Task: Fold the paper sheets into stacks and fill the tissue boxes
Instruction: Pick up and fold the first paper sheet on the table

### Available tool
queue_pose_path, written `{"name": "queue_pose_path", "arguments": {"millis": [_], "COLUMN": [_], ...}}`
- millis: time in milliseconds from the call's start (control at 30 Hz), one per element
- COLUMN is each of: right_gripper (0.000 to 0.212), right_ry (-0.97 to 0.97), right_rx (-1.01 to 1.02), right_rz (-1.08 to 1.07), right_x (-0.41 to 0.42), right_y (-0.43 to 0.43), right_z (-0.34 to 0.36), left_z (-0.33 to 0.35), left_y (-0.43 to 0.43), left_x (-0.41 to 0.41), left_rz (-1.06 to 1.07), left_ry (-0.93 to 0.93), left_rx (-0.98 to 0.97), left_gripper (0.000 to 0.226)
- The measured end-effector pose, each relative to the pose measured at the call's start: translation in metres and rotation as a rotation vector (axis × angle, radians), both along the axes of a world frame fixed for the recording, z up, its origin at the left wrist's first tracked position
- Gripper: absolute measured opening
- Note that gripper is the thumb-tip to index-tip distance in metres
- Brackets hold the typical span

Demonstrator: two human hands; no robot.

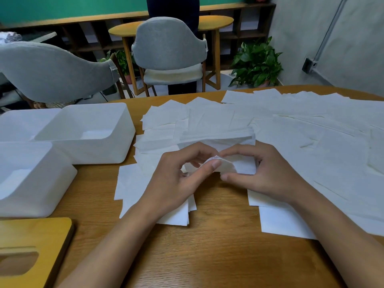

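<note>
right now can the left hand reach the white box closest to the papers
Probably yes: the white box sits open-topped left of the left hand, with only flat sheets between, though that hand pinches a sheet.

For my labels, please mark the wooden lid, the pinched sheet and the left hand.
wooden lid (45, 233): head view, its top face.
pinched sheet (228, 166): head view, crumpled corner.
left hand (176, 178): head view, its back.
</note>
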State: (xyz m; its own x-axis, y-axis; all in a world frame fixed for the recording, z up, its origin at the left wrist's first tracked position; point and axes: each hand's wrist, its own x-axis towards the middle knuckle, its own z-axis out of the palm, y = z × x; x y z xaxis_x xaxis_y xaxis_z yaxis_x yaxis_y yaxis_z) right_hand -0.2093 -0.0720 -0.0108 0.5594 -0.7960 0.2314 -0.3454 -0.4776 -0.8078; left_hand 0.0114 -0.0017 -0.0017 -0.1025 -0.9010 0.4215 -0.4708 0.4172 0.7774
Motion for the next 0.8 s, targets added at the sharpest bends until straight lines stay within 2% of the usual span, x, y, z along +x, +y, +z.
{"name": "queue_pose_path", "arguments": {"millis": [100, 200, 267, 300, 433, 533, 633, 800], "right_gripper": [0.013, 0.019, 0.011, 0.003, 0.002, 0.016, 0.031, 0.035], "right_ry": [-0.034, -0.103, -0.171, -0.208, -0.277, -0.258, -0.258, -0.174], "right_rx": [-0.032, -0.023, 0.028, 0.076, 0.274, 0.336, 0.369, 0.335], "right_rz": [-0.026, -0.14, -0.19, -0.193, -0.157, -0.129, -0.06, -0.018], "right_x": [0.003, -0.002, -0.005, -0.007, -0.012, -0.01, -0.006, -0.003], "right_y": [0.0, -0.004, -0.006, -0.007, -0.008, -0.004, 0.001, 0.004], "right_z": [0.0, 0.003, 0.009, 0.012, 0.015, 0.017, 0.018, 0.017], "left_z": [-0.002, -0.004, -0.004, -0.003, 0.002, 0.004, 0.004, 0.003], "left_y": [0.0, -0.002, -0.004, -0.005, -0.01, -0.013, -0.01, -0.009], "left_x": [-0.001, 0.007, 0.013, 0.015, 0.022, 0.027, 0.021, 0.014], "left_rz": [-0.007, 0.027, 0.077, 0.107, 0.215, 0.204, 0.197, 0.252], "left_ry": [-0.019, -0.111, -0.112, -0.08, 0.154, 0.286, 0.261, 0.268], "left_rx": [-0.019, -0.04, -0.036, -0.026, 0.073, 0.173, 0.209, 0.184], "left_gripper": [0.015, 0.033, 0.033, 0.029, 0.009, 0.006, 0.007, 0.006]}}
